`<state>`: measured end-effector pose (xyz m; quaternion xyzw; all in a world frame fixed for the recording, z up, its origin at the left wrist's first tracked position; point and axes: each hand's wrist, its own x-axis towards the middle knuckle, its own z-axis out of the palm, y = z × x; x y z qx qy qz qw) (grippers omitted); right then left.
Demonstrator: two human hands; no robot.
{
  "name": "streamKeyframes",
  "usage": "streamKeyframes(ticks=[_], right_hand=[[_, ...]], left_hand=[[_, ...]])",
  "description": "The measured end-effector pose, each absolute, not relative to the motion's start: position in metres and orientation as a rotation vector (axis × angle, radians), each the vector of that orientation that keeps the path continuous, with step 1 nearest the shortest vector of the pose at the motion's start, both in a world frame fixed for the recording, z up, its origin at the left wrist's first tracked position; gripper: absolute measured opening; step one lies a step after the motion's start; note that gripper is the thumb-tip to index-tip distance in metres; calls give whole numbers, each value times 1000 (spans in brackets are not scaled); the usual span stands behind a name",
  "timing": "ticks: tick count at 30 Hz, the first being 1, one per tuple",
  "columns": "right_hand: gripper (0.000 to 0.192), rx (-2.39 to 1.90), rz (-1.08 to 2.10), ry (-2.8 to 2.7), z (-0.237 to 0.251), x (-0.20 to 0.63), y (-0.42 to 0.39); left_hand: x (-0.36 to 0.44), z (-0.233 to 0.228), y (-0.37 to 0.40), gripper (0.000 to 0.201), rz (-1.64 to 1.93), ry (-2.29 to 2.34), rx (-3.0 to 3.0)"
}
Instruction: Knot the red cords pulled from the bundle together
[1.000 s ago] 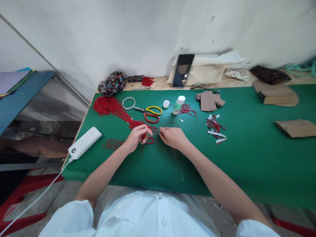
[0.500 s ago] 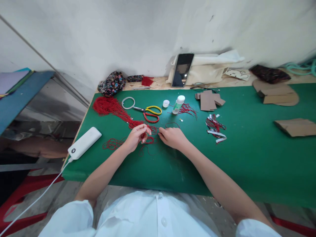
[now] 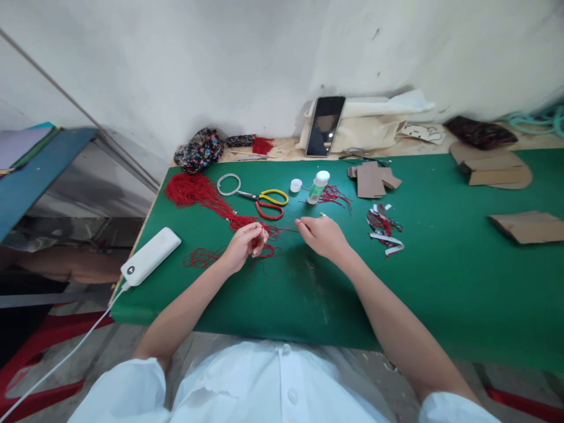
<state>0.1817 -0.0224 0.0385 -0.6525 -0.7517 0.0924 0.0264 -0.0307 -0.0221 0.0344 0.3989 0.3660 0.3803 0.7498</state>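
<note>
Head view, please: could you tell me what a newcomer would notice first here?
Two bare hands meet over the green table: the left hand pinches red thread, and the right hand draws a strand taut beside it. Behind them lie a heap of red cord and yellow-and-red scissors.

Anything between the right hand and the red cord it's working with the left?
Nothing visible. The right hand pinches one end of a red cord that runs straight to the left hand over bare green mat. The scissors lie beyond it, apart.
</note>
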Motion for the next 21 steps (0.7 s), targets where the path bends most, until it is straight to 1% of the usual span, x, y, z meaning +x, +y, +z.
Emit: streamKeyframes(ticks=[5,9,18,21], right_hand=[[49,-1889,404,-2042,39,192,-19],[45,-1836,394,-1780,37,200,-15],[42,-1646,348,-1551,30,207,-9],[41,-1614,367,-1555,29,207,-8]], left_hand=[[-33,33,-21,24,870,774,840],[-35,34,-19,24,882,773,818],[-34,36,-19,22,871,792,812],[-34,36,-19,20,883,787,805]])
